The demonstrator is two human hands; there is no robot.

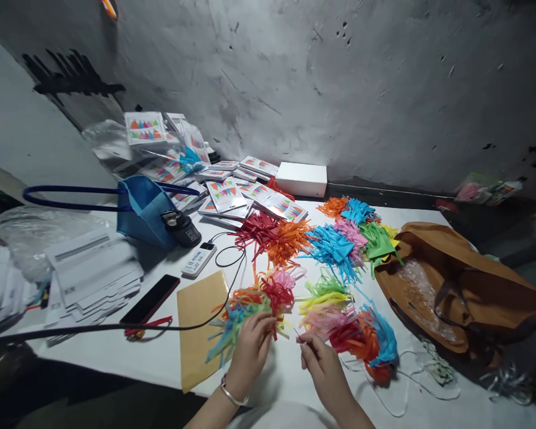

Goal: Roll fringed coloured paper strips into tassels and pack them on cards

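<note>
My left hand [250, 348], with a silver bracelet at the wrist, is closed on a mixed-colour bundle of fringed paper tassels [239, 313] near the table's front edge. My right hand [319, 360] is pinched shut just to the right of it, holding something thin that I cannot make out. Close behind the right hand lie a green, yellow and pink tassel pile [324, 301] and a red, orange and blue one [368, 339]. White string [402, 387] trails over the table beyond them.
More tassel piles [335, 238] cover the white table [116, 351]. Printed packets [226, 193] and a white box [301, 177] sit at the back. A brown bag [469, 280] is right; a blue bag [145, 208], remote [199, 259], phone [150, 298], brown envelope [199, 322] and black cable are left.
</note>
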